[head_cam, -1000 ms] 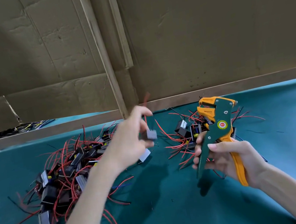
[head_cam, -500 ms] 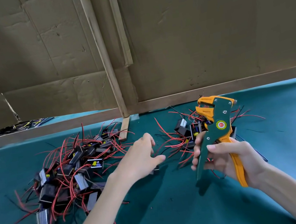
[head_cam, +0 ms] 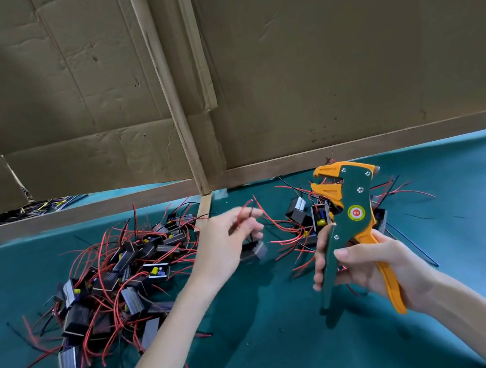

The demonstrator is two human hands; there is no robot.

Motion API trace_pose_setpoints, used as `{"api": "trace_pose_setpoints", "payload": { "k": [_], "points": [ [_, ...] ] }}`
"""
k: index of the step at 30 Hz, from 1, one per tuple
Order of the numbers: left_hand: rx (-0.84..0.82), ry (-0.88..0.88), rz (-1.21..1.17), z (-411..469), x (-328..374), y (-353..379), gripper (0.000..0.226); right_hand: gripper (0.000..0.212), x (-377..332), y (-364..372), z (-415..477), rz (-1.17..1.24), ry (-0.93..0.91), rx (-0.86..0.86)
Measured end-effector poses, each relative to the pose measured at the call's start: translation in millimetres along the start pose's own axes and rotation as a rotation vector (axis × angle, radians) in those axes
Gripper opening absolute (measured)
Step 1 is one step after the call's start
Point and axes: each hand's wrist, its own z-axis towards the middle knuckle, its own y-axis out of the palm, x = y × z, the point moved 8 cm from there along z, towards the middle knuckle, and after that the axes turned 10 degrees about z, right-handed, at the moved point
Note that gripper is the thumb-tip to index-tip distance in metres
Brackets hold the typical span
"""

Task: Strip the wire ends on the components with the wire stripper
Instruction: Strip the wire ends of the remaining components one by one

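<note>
Left hand point(head_cam: 223, 249) lifted; component point(head_cam: 253, 252) hangs below fingers point(head_cam: 251, 213).

Motion blur smears the fingertips of the left hand point(head_cam: 223, 249) and the component point(head_cam: 253, 251) dangling from them (markings unreadable). The right hand point(head_cam: 374, 268) covers the mid-handles of the wire stripper point(head_cam: 352, 196). Both forearms run out of view below. Items point(head_cam: 34, 208) in the far-left gap under the cardboard point(head_cam: 75, 164): too small to identify.

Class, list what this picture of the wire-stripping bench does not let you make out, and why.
Head view:
- The component by the left hand: motion-blurred, grip unclear.
- The right pile: partly behind the wire stripper and right hand.
- The far wires: cut off by the cardboard.
</note>
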Motion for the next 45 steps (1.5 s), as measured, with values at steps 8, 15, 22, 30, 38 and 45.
{"api": "trace_pose_setpoints", "payload": {
  "k": [8,15,22,30,38,45],
  "points": [
    [0.017,0.242,0.044,-8,48,-15,0.021,0.03,14,10,-3,-0.113,0.07,-0.076],
    [-0.024,0.252,-0.054,-14,60,-12,0.013,0.027,13,15,-5,-0.119,0.064,-0.112],
    [-0.029,0.254,-0.103,-15,63,-12,0.011,0.033,15,20,-9,-0.152,0.091,-0.141],
    [-0.127,0.2,-0.236,-14,58,-2,0.014,0.032,14,23,-10,-0.151,0.079,-0.164],
    [-0.152,0.144,-0.29,-16,59,3,0.01,0.022,13,23,-9,-0.17,0.063,-0.205],
    [-0.174,0.133,-0.288,-16,55,4,0.012,0.019,13,22,-8,-0.212,0.034,-0.195]
  ]
}}
